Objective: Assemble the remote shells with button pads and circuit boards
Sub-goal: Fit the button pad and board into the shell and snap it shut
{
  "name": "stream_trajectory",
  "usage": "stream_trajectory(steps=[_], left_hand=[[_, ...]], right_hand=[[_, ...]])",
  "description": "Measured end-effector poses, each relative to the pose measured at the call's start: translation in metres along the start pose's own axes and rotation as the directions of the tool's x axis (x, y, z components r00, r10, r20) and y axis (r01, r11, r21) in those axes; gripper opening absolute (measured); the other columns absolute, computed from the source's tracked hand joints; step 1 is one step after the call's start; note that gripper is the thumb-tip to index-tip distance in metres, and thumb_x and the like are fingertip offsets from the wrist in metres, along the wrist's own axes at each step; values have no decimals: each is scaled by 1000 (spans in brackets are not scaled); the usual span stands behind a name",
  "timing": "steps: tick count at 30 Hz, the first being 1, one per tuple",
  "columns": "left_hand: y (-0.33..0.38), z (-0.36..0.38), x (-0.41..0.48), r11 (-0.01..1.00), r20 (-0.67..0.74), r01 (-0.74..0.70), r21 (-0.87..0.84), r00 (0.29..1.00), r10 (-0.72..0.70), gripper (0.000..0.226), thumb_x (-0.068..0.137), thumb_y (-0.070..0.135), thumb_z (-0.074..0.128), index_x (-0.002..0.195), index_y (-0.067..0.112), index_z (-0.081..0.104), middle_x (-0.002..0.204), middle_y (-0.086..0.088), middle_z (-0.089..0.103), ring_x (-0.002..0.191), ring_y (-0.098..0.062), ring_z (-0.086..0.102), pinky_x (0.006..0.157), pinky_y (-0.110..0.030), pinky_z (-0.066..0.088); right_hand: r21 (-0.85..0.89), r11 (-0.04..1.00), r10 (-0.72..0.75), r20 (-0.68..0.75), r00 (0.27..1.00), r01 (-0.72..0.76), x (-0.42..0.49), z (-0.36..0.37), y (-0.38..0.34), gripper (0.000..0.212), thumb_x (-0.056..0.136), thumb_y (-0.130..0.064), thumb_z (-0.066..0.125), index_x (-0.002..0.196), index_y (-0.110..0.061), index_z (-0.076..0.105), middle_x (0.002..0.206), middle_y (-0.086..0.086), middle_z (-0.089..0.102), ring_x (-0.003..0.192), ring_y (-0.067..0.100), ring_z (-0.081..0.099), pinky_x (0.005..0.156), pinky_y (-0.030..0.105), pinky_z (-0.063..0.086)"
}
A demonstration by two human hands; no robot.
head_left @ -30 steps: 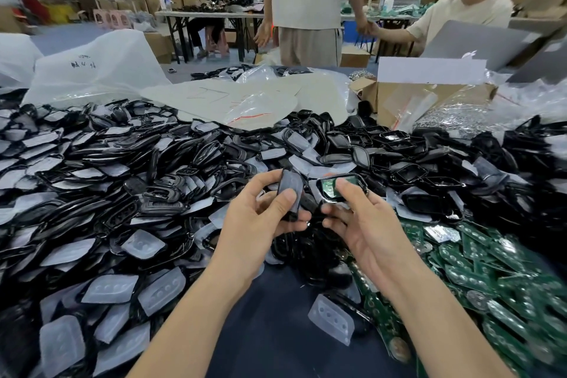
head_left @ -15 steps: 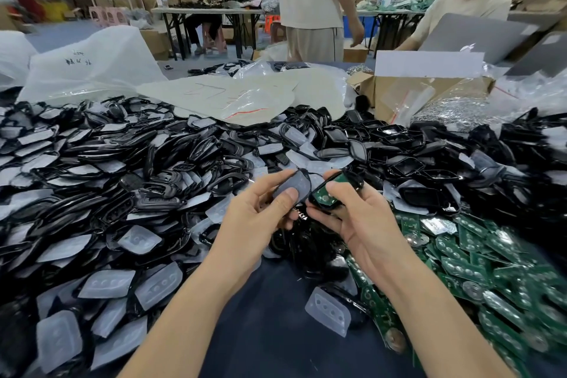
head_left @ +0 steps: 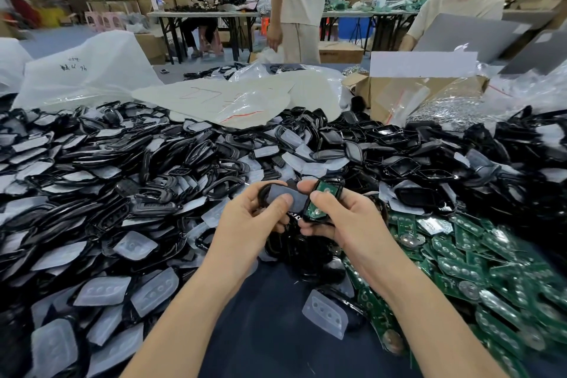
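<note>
The left grip (head_left: 257, 219) pinches a black shell half (head_left: 277, 192) with a grey button pad seated in it, thumb pressed on the pad. The right grip (head_left: 345, 221) holds a second shell half (head_left: 308, 215) carrying a green circuit board (head_left: 320, 192). The halves sit just beside each other above the table (head_left: 270, 316), not yet snapped shut. This remote looks nearly finished, but heaps of loose shells (head_left: 122, 193), spare pads (head_left: 156, 288) and boards (head_left: 475, 270) suggest most of the job remains
</note>
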State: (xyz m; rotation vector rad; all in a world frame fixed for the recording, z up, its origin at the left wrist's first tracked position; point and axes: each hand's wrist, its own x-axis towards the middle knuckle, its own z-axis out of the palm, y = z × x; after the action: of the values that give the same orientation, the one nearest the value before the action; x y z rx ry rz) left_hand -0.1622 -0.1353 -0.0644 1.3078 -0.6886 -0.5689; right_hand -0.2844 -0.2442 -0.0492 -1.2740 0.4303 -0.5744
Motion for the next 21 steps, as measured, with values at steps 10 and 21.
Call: stream_trajectory(steps=[10,21], left_hand=[[0,7,-1,978,-25,110,-178,993,-117,42,99,16,62,138,9,48,78,-4,70,59,-15,64,51,-24,52],[6,1,-5,995,24,-53,84,998,51,46,104,19,53,140,47,47,71,4,62,58,-8,54,48,-23,46]], right_hand=[[8,1000,16,29,999,-17,-2,3,2,22,101,-16,61,104,-26,80,96,8,79,78,18,74,70,25,60],[-79,996,-38,2,999,38,-2,0,3,15,101,-22,62,109,-14,71,103,7,79,81,20,76,50,20,50]])
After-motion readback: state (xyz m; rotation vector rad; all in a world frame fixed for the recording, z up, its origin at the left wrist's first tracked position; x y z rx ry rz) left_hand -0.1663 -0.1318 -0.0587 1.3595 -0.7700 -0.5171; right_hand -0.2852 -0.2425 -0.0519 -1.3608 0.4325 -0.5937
